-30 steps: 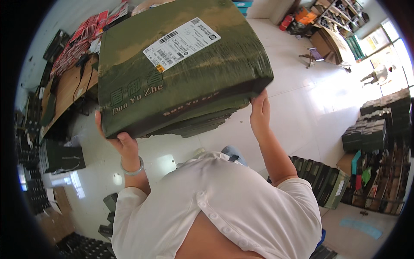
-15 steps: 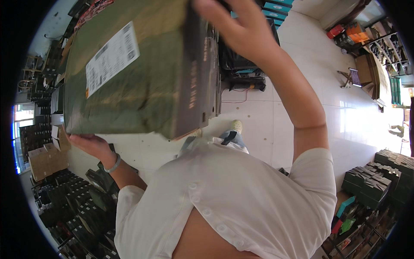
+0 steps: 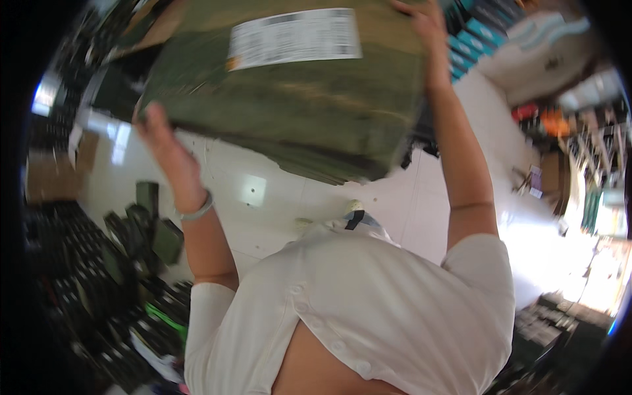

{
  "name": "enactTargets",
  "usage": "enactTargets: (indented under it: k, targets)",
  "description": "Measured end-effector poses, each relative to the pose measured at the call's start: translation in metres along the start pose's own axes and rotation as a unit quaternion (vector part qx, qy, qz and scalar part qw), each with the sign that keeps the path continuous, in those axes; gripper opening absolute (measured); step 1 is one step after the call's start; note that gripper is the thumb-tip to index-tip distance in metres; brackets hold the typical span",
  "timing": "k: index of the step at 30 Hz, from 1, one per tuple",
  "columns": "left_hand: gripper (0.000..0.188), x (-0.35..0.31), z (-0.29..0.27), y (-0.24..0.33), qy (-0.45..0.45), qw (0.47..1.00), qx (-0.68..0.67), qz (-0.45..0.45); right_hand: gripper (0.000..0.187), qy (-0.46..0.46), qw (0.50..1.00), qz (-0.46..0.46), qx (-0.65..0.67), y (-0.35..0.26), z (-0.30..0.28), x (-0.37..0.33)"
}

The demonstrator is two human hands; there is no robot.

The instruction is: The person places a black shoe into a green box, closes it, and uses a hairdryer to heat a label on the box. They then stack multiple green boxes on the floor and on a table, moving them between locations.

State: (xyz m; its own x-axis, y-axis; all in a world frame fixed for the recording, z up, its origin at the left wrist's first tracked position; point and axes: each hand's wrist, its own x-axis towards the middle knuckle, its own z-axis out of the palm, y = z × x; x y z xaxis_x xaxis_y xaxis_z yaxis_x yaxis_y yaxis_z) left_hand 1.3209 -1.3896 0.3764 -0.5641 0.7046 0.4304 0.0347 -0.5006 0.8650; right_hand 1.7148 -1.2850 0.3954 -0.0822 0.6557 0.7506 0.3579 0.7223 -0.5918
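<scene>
A large dark green cardboard box (image 3: 283, 99) is up in front of me, off the floor, with its lower edge frayed and creased. On its near face sits a white shipping label (image 3: 296, 38) with an orange patch at one corner. My left hand (image 3: 172, 155) is pressed against the box's lower left corner, thumb upward; its other fingers are partly hidden. Against the upper right side, my right hand (image 3: 429, 29) grips the edge, with some fingertips cut off by the frame's top. Both hands bear the box between them.
Teal boxes (image 3: 475, 41) are stacked at the back right. Dark green boxes (image 3: 141, 230) lie in a loose heap at left, beside dense rows of dark boxes. Brown cartons (image 3: 52, 176) stand at far left. Shelving (image 3: 596, 131) lines the right wall; pale tiled floor (image 3: 263, 191) lies below.
The box has swung to the right and up, its label now nearly level. My left hand has risen with its corner; my right hand has shifted right along with it.
</scene>
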Motion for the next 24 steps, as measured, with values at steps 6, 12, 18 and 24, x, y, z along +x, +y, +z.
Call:
enactTargets:
  k: [6, 12, 18, 24]
  targets:
    - [0.049, -0.006, 0.010, 0.013, -0.055, 0.998, -0.035, -0.025, 0.048, -0.036, 0.989, 0.047, 0.132, 0.045, -0.034, 0.007]
    - [0.060, -0.010, -0.013, 0.026, -0.008, 0.997, 0.072, -0.016, 0.044, -0.005, 0.968, 0.089, 0.236, -0.052, 0.018, -0.003]
    - [0.060, 0.026, -0.038, 0.014, 0.022, 0.999, 0.031, -0.032, 0.047, -0.001, 0.974, 0.102, 0.202, -0.069, 0.073, 0.010]
    - [0.051, 0.078, -0.091, -0.002, 0.046, 0.999, -0.004, 0.010, 0.047, 0.012, 0.995, 0.027, 0.094, -0.076, 0.143, 0.025]
